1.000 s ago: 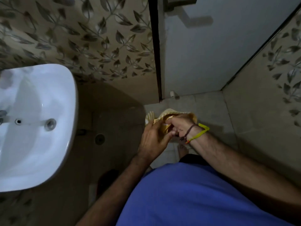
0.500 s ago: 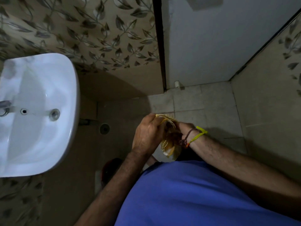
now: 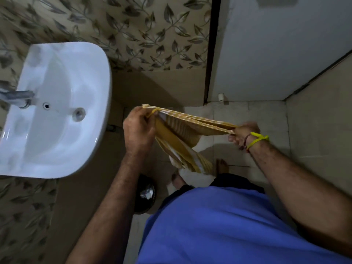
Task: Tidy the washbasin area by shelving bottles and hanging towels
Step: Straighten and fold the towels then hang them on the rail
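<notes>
A yellow-and-white striped towel (image 3: 182, 138) is stretched between my two hands in front of my body. My left hand (image 3: 138, 130) grips one end of its top edge, and my right hand (image 3: 243, 133), with a yellow band at the wrist, pinches the other end. The towel's edge runs taut between them while the rest hangs down in folds toward my feet. The white washbasin (image 3: 57, 111) with its metal tap (image 3: 17, 97) is on the wall to my left. No bottles are in view.
A leaf-patterned tiled wall (image 3: 133, 31) is ahead. A white door (image 3: 276, 50) stands ahead on the right, with a tiled wall (image 3: 320, 121) beside it. A small dark bin (image 3: 145, 193) sits on the floor under my left forearm. My bare feet stand on beige floor tiles (image 3: 247, 115).
My hands, close together on the bunched towel before, have pulled apart, spreading its top edge out between them. The view has shifted slightly toward the basin.
</notes>
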